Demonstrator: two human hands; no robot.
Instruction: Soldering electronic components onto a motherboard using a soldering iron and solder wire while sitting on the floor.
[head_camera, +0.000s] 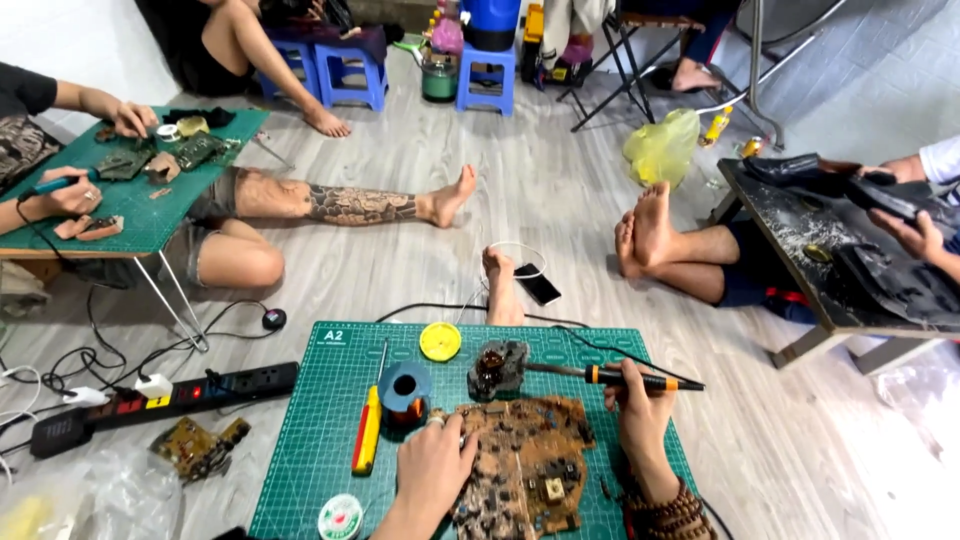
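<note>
My left hand (436, 466) presses on the left edge of a brown circuit board (525, 465) lying on a green cutting mat (310, 440). My right hand (640, 405) grips a soldering iron (640, 379) with an orange and black handle, held level. Its metal tip rests in a dark holder (497, 369) just beyond the board.
On the mat lie a yellow and red screwdriver (367, 430), a blue spool (405, 387), a yellow round tin (440, 342) and a solder reel (341, 517). A black power strip (165, 400) and cables lie to the left. Other people sit around, working at low tables.
</note>
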